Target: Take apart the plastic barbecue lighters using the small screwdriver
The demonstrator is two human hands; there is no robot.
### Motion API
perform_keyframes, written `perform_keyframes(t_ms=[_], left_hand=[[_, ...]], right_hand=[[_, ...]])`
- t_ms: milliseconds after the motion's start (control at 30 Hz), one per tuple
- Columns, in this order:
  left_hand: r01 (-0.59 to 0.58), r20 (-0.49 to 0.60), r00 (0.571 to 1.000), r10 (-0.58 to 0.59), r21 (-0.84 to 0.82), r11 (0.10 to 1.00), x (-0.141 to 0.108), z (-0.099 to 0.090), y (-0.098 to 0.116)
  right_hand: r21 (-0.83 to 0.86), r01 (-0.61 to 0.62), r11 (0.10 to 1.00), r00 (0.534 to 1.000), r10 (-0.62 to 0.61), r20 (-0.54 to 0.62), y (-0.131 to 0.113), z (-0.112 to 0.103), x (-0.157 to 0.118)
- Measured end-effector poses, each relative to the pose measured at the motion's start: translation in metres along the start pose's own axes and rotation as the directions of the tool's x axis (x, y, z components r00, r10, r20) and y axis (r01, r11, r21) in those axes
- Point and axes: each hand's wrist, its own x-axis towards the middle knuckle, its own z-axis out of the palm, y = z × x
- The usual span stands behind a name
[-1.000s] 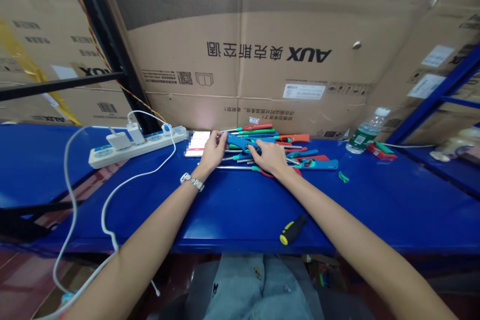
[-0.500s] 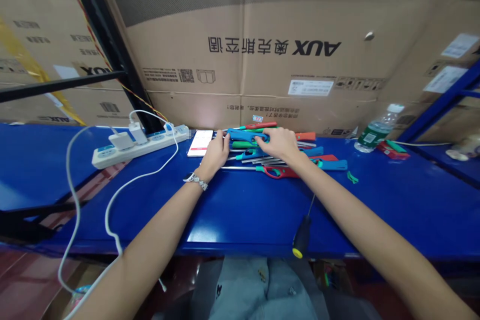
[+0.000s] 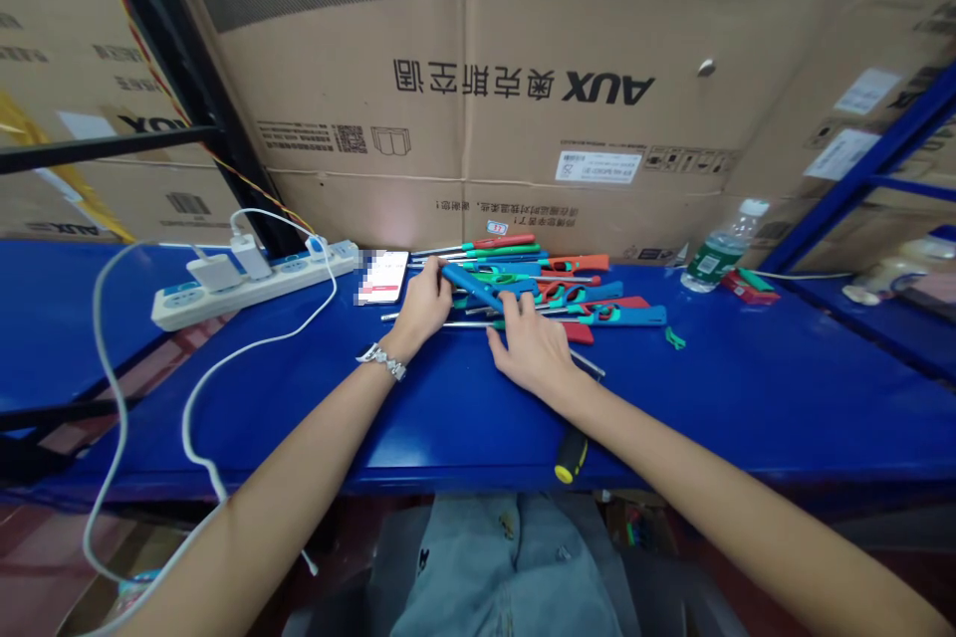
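My left hand (image 3: 425,307), with a metal-banded watch on its wrist, grips the handle end of a blue long-nosed lighter (image 3: 472,286). The lighter slants down to the right, and a metal barrel in line with it (image 3: 588,363) shows beyond my right hand (image 3: 534,346). My right hand's fingers are bent over the lighter's middle; its trigger area is hidden under them. Right behind both hands lies a loose pile of long-nosed lighters (image 3: 631,316) with blue, red and green handles. A phone (image 3: 386,277) with a lit screen lies left of the pile.
On the left are a white power strip (image 3: 254,284) with chargers and a white cable (image 3: 195,418). A screwdriver (image 3: 572,453) lies under my right forearm. A water bottle (image 3: 723,249), a red box (image 3: 749,289) and a green scrap (image 3: 675,338) sit right. Cardboard boxes (image 3: 515,10) stand behind the blue tabletop (image 3: 448,418).
The blue lighter has turned from lying level to slanting down to the right. My right hand has moved left and nearer to me along it. The whole view has shifted slightly.
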Motion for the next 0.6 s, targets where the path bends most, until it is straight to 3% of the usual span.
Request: perform_keyframes(t_ms=[133, 300, 467, 600], left_hand=[[0.061, -0.042, 0.997, -0.062, -0.021, 0.998, 0.002, 0.0, -0.006], [0.053, -0.062, 0.996, -0.057, -0.066, 0.996, 0.002, -0.004, -0.004], [0.112, -0.074, 0.989, -0.126, -0.173, 0.979, 0.0, -0.006, 0.004], [0.03, -0.11, 0.992, -0.059, -0.25, 0.968, -0.008, -0.002, 0.013]], right_hand=[[-0.019, -0.026, 0.999, 0.999, 0.025, -0.028, 0.0, 0.009, 0.027], [0.015, 0.018, 1.0, 0.997, -0.017, -0.078, 0.005, 0.006, 0.051], [0.121, 0.056, 0.991, 0.992, -0.041, -0.122, 0.019, -0.014, 0.042], [0.175, 0.027, 0.984, 0.993, -0.005, -0.121, 0.026, -0.022, 0.023]])
